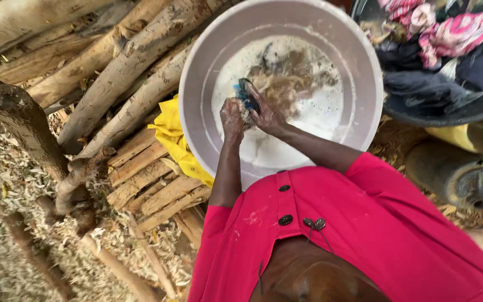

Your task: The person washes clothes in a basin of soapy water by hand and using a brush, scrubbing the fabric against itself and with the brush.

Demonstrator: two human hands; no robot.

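Cloth (247,92), dark blue and wet, sits bunched above the soapy water in the grey basin (197,84), clenched between left hand (232,116) and right hand (268,116) so its folds rub together.

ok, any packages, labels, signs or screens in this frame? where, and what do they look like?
None in view: no package, label, sign or screen.
Closest things are plain containers: a round grey basin of sudsy water, centre top, where both hands scrub cloth; a dark tub of clothes, top right; a yellow jerrycan below it.
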